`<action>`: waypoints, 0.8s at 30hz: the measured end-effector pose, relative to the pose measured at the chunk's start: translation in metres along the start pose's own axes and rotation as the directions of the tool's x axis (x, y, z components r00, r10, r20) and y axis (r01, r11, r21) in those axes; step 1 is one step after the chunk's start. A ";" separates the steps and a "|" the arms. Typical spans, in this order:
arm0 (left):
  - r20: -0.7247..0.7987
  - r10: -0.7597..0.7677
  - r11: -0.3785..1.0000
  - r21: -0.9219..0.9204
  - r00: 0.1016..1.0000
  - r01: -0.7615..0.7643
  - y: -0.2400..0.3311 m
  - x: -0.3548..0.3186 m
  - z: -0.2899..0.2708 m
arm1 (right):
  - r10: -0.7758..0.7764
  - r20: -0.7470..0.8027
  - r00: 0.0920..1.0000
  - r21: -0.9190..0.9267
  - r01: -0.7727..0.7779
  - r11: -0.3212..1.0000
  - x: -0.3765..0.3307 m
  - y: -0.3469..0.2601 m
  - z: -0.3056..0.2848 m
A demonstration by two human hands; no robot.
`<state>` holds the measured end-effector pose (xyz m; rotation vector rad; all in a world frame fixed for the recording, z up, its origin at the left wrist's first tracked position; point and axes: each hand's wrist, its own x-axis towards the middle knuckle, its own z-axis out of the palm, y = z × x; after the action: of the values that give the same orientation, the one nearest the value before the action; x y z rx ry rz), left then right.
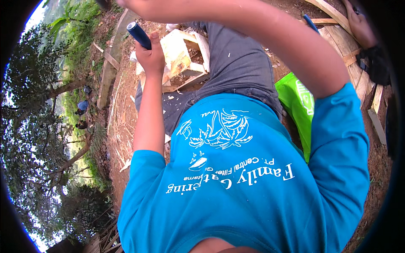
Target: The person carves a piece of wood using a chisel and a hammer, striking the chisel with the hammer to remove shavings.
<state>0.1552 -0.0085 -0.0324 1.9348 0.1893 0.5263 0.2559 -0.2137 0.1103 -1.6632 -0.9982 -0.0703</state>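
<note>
My left hand [152,61] is closed round a dark blue cylindrical handle [142,38], its pale round end pointing up and to the left. The thumb lies along the handle's side; whatever is at the lower end is hidden by the hand. My right arm crosses the top of the view toward the left. Only part of my right hand [134,5] shows at the upper edge, its fingers cut off, with a dark object [102,4] close by. Beside my left hand, a pale wooden piece [175,52] with cut, angled faces stands near my legs.
A bright green bag [295,111] lies by my right side. Planks [344,46] and a blue stick-like thing [311,23] are at the upper right, near another person's hand [360,27]. A low ledge [109,71] borders the earth ground at left; people [82,107] are farther off.
</note>
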 end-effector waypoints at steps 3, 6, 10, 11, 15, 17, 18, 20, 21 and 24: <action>-0.005 0.025 1.000 -0.010 1.000 -0.025 -0.001 0.000 0.002 | 0.030 0.265 0.964 -0.214 0.028 0.976 0.003 0.001 0.010; 0.022 0.060 0.991 0.115 0.998 -0.063 -0.001 0.001 0.003 | 0.053 -0.051 0.997 0.028 -0.052 0.998 -0.001 0.001 0.012; 0.020 0.034 0.999 0.015 0.999 -0.035 0.000 -0.001 0.002 | 0.013 0.050 0.999 -0.139 -0.006 0.990 -0.007 -0.012 -0.002; 0.016 0.029 0.999 0.035 0.999 -0.029 0.000 0.000 0.002 | 0.022 0.180 0.983 -0.244 0.023 0.970 -0.006 -0.008 0.001; 0.007 0.001 0.999 0.036 1.000 -0.001 -0.001 -0.001 0.004 | -0.169 -0.339 0.926 0.045 0.195 0.980 0.001 -0.008 0.003; 0.018 0.027 0.999 0.037 0.999 -0.028 -0.001 -0.001 0.004 | -0.155 0.046 0.987 -0.139 0.160 0.977 0.004 0.001 0.007; -0.007 0.069 0.983 0.174 0.998 -0.066 -0.001 -0.001 0.003 | -0.056 0.074 0.996 -0.125 0.065 0.990 0.005 0.005 0.007; -0.007 0.011 0.996 0.094 1.000 -0.010 -0.001 -0.001 0.003 | 0.033 -0.088 0.996 -0.060 -0.039 0.997 0.006 0.012 0.010; -0.011 -0.025 0.998 0.056 1.000 0.026 -0.002 -0.002 0.003 | 0.025 0.038 0.999 -0.115 -0.020 0.993 0.006 0.013 0.010; -0.014 0.033 0.979 0.202 0.999 -0.029 -0.004 -0.002 0.001 | 0.091 0.343 0.935 -0.300 0.017 0.954 0.004 0.013 0.009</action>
<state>0.1548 -0.0087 -0.0366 2.1346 0.2315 0.5622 0.2625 -0.2039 0.0992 -2.0195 -1.2743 0.1145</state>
